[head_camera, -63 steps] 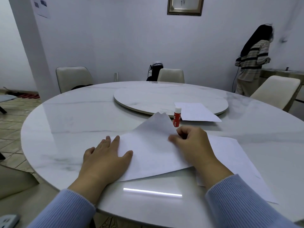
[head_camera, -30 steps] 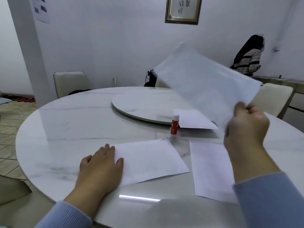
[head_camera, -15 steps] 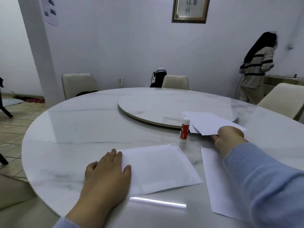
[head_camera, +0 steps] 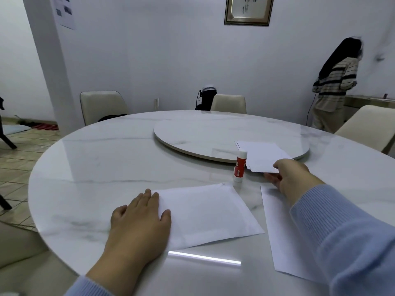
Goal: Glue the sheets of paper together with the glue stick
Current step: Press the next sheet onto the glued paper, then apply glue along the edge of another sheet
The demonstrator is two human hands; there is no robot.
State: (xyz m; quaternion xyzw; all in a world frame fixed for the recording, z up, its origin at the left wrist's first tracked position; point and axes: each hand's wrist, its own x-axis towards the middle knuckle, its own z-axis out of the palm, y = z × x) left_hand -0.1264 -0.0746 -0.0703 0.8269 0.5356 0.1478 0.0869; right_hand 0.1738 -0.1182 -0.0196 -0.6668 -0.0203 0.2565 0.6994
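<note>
A white sheet (head_camera: 205,212) lies flat on the round marble table (head_camera: 96,167) in front of me. My left hand (head_camera: 139,223) rests flat on its left edge, fingers straight. A second sheet (head_camera: 282,236) lies to the right, partly under my right sleeve. A red-and-white glue stick (head_camera: 239,167) stands upright just beyond the near sheet. My right hand (head_camera: 288,176) pinches the near edge of a small stack of sheets (head_camera: 263,157) lying half on the turntable, right of the glue stick.
A round marble turntable (head_camera: 203,133) sits at the table's middle. Cream chairs stand at the far left (head_camera: 100,105), far side (head_camera: 228,103) and right (head_camera: 367,127). A person in a striped top (head_camera: 335,82) stands by the right wall.
My right hand lifted the top sheet off the near pile, swung it up and right, and laid it on the stack by the turntable. The left hand stayed on the near sheet.
</note>
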